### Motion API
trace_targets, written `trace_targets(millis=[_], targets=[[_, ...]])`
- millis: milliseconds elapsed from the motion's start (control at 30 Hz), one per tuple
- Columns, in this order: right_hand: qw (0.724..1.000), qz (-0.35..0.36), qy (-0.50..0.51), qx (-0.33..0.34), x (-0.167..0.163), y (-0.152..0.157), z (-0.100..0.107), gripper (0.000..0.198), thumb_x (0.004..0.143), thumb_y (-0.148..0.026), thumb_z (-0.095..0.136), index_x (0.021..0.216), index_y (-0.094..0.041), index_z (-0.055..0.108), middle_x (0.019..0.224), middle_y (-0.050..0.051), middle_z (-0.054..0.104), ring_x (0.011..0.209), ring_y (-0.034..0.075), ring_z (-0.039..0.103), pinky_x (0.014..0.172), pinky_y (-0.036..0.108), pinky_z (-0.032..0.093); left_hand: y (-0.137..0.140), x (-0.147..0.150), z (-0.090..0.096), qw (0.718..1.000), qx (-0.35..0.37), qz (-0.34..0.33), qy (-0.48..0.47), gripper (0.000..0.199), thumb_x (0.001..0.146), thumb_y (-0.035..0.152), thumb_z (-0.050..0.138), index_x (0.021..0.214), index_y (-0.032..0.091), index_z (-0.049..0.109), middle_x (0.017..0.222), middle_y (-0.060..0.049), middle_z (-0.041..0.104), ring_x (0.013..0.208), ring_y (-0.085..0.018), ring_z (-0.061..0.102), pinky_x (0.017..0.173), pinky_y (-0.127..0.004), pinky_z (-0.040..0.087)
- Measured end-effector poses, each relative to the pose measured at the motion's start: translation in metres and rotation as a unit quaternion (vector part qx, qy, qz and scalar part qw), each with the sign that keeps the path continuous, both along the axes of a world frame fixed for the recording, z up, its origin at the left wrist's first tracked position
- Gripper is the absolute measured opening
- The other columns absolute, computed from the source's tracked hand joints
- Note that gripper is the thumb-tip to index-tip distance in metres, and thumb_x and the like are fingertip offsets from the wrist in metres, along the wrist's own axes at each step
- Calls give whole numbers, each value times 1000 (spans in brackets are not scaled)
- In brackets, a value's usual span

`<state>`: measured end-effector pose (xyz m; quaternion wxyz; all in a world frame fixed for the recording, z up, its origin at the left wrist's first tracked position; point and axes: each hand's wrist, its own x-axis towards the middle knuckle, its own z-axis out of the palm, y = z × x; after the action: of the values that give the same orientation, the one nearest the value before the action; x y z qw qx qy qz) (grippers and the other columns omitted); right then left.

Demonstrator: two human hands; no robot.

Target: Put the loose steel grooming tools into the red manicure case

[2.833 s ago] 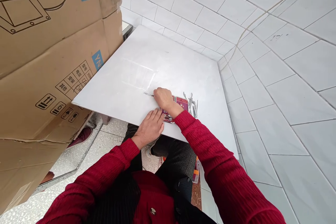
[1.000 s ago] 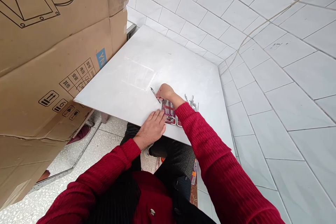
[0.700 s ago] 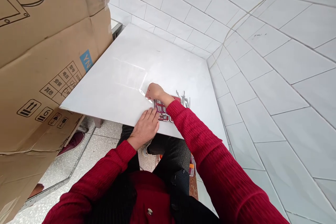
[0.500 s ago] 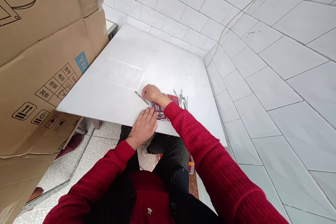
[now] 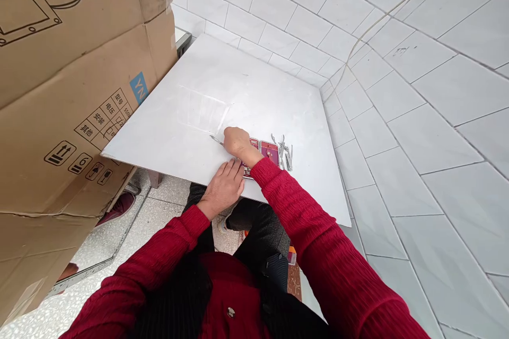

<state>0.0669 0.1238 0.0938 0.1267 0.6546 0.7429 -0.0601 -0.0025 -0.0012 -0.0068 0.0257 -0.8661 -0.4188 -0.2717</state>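
Note:
My left hand lies palm down at the table's near edge, fingers stretched out with their tips at the left side of a small red manicure case. The case lies unfolded, with slim metal pieces in its left half. My right hand is over that left half, its fingers curled closed and partly hidden from me. From its left side sticks out a slim metal tool, its other end covered by the hand. Several silver nail clippers and nippers lie in a pile just right of the case.
The white tabletop has faint tape marks left of the hands. A large cardboard box stands along the left side. White tiled walls border the far and right sides, with a thin cable running down. A shoe shows below left.
The view has shifted, so everything sits further right. My right hand now covers the slim tool's lower end, which showed before. My left hand keeps its place beside the case.

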Motion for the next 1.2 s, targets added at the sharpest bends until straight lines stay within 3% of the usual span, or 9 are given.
trace_targets(millis=[300,533,633,700,800,867,933,1100,1200], targets=[[997,-29,48,-48,8,-1,5,29,89,-11,61,115,-13,74,105,15,78,101,26,73,82,30,55,-2,0,1,1000,-6,-1,13,45,102,25,45,140,5,59,148,-21,58,141,-33,52,119,-47,41],[998,16,62,8,4,-8,-7,27,89,-4,54,105,-12,75,110,16,76,104,28,72,84,30,51,-2,-1,6,1000,-6,-2,20,45,103,25,43,140,4,58,144,-20,61,138,-32,55,118,-45,41],[987,7,156,35,13,-8,-14,29,85,-2,57,106,-14,73,102,12,77,97,24,71,83,30,51,-2,-2,7,1000,-11,-3,11,44,103,24,44,139,6,59,143,-20,62,137,-31,56,118,-45,41],[958,-24,283,32,29,-7,-18,38,82,-1,57,115,-16,70,89,5,75,82,20,70,76,28,52,-1,-3,6,1000,-6,-2,10,42,103,24,44,138,7,60,145,-20,60,138,-32,55,118,-46,41],[868,-86,489,9,64,-6,-21,56,79,-3,57,133,-18,61,67,-6,64,58,14,62,57,24,49,1,-4,6,1000,2,-3,14,41,102,23,45,135,6,62,146,-20,60,138,-33,55,117,-47,42],[808,-114,578,10,89,-7,-24,61,75,-4,58,135,-17,60,59,-9,59,50,12,57,49,22,44,3,-5,6,1000,2,-6,16,40,101,22,46,135,6,62,146,-21,60,138,-34,55,117,-48,43],[769,-139,624,23,112,-10,-28,64,72,-3,58,135,-15,60,58,-9,59,46,10,55,45,21,42,4,-5,8,1000,0,-9,18,40,101,22,47,135,6,62,146,-21,60,138,-34,55,117,-48,43],[717,-183,670,62,144,-15,-34,74,71,0,58,143,-16,56,63,-8,62,47,10,57,44,21,45,9,-7,15,1000,-16,-8,23,39,101,22,46,136,12,60,147,-18,59,136,-34,57,113,-50,46],[713,-183,672,80,151,-16,-33,71,72,1,57,141,-17,58,63,-8,61,46,10,57,46,22,48,19,-12,27,998,-32,-39,31,36,104,30,44,132,15,62,143,-17,62,130,-33,61,106,-48,52]])
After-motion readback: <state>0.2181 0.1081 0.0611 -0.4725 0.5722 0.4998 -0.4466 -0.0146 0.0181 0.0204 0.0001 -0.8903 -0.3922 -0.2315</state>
